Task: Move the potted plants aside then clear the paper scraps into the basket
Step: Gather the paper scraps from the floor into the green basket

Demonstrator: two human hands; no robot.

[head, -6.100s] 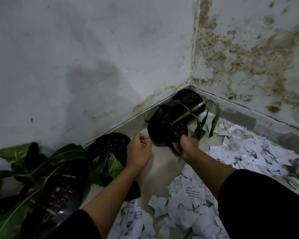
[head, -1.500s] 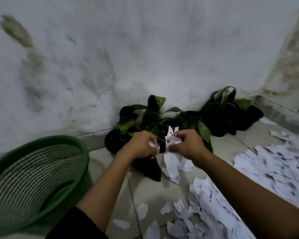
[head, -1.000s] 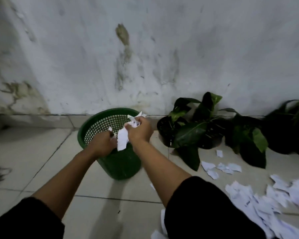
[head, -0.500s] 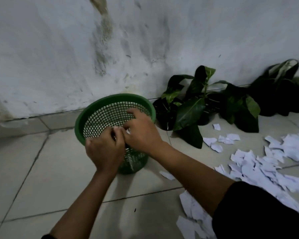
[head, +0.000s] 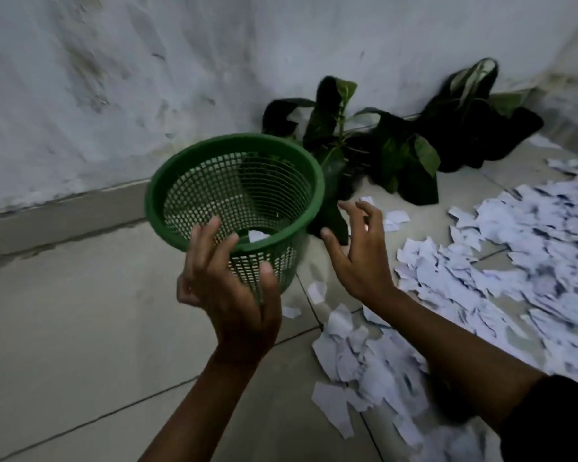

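Note:
A green mesh basket (head: pixel 187 161) stands on the tiled floor near the wall, with a white scrap (head: pixel 257 235) lying in its bottom. My left hand (head: pixel 229 288) hovers in front of the basket's near rim, fingers spread and holding nothing. My right hand (head: pixel 357 251) is just right of the basket, fingers loosely spread, also holding nothing. Torn white paper scraps (head: pixel 514 261) cover the floor on the right. The potted plants (head: pixel 374 151) stand in a row against the wall behind the basket, one in a black pot (head: pixel 481 128) toward the corner.
A stained white wall (head: pixel 181 61) runs along the back, meeting a second wall at the far right corner. Bare tile floor (head: pixel 80 328) stretches left of the basket. More scraps (head: pixel 354 361) lie between my arms, near the right forearm.
Both hands have let go of the scraps over the basket and drawn back with fingers spread. A scrap now lies in the basket. The view has swung right.

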